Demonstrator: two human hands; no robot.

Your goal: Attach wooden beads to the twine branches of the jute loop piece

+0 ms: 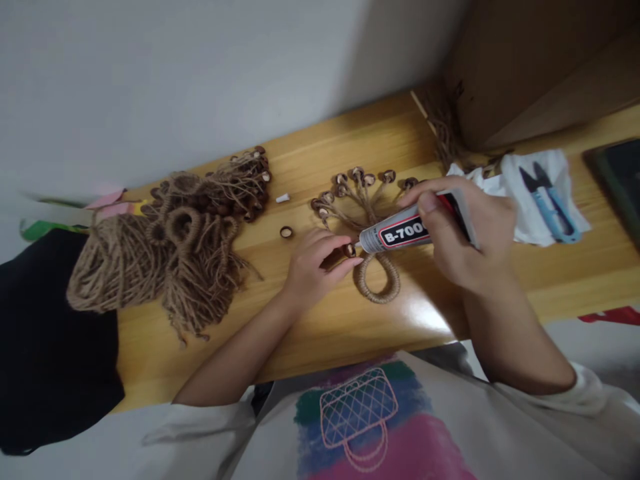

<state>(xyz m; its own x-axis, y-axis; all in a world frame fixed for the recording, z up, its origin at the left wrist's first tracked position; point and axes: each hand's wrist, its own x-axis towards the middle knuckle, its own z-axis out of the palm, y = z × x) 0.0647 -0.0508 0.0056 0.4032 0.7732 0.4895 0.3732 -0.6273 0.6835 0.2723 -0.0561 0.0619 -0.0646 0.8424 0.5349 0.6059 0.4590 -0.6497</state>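
Note:
My right hand (463,227) is wrapped round a grey glue tube (397,230) marked B-700, its last character covered by my thumb. The tube lies nearly level and its nozzle points left. At the nozzle tip, my left hand (320,263) pinches a small brown cap-like piece (349,251) with a pale inside. Just below the tube a cord-wrapped loop (379,279) rests on the table. Cords fan out behind it, ending in several brown pieces with pale centres (357,175).
A large pile of twine (120,263) and corded pieces covers the table's left part. Between it and my hands lie a small white cap (283,198) and a dark round piece (286,232). Blue snips (553,203) rest on white cloth (525,227) at right, before a cardboard box (530,67).

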